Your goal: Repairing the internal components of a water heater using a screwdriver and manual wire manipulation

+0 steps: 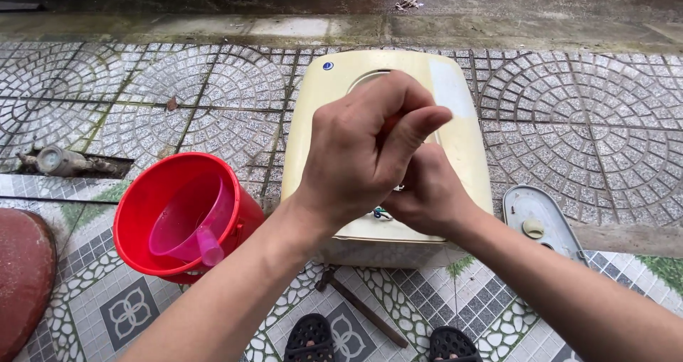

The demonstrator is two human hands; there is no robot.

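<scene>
The cream-yellow plastic appliance housing (455,120), rounded at the corners, lies flat on the patterned tiled floor (235,92), directly ahead of the person's black perforated sandals (310,337). Both hands are over its middle. The left hand (359,152) is uppermost, its fingers (409,131) curled together into a fist around something reddish that is almost fully hidden; what it is cannot be made out. The right hand (427,191) sits beneath and behind it, resting on the housing; its fingers are concealed by the left hand, so their state cannot be told. A circular opening in the housing is mostly covered by the hands. Small coloured wire ends (382,213) show just below the wrists.

To the left stands a red plastic bucket (142,198) containing a pink plastic scoop (196,223). To the right lies a grey oval cover plate (544,223), partly hidden by the right forearm. A dark rod-shaped tool (363,309) lies on the floor between the sandals, its near end indistinct.
</scene>
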